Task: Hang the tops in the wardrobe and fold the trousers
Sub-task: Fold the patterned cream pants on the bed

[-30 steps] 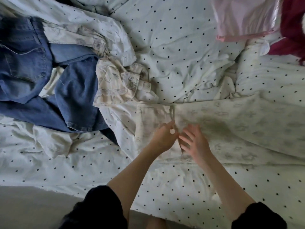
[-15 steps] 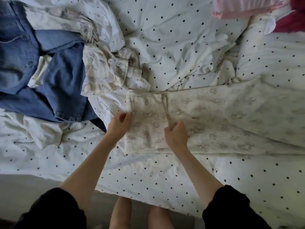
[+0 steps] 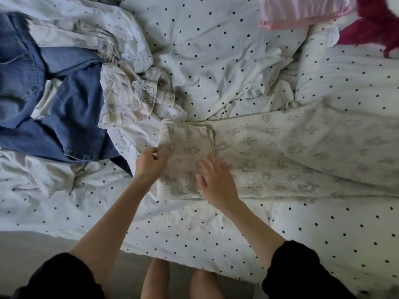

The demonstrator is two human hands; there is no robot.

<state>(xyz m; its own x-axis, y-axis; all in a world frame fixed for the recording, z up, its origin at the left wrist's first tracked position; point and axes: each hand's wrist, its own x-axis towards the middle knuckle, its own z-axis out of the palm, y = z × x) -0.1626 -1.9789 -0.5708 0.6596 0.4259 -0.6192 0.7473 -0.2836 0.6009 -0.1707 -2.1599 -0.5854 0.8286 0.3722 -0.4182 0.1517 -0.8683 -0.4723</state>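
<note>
Pinching the left edge of the cream printed trousers (image 3: 259, 152), the left hand (image 3: 150, 164) has its thumb and fingers closed on the fabric near the waistband end, while the right hand (image 3: 218, 182) lies over the same garment just beside it with fingers spread and straight, gripping nothing; whether the palm presses down or floats just above the cloth cannot be told. From the head camera, the trousers lie flat across the bed, waistband end towards the left and legs running off to the right, on a white duvet with dark dots (image 3: 216, 50) that is rumpled into folds behind them. Well to the left sits a heap of clothing: blue jeans (image 3: 71, 117) spread over the duvet, with a crumpled white top printed with line drawings (image 3: 129, 98) resting against their right side, near the upper left corner of the trousers. At the upper right a pink pillow (image 3: 302, 11) lies at the edge of the picture, with something dark red (image 3: 375, 24) beside it. Both forearms are bare up to rolled black sleeves (image 3: 298, 275), and the person's bare legs (image 3: 155, 279) show below the edge of the bed
</note>
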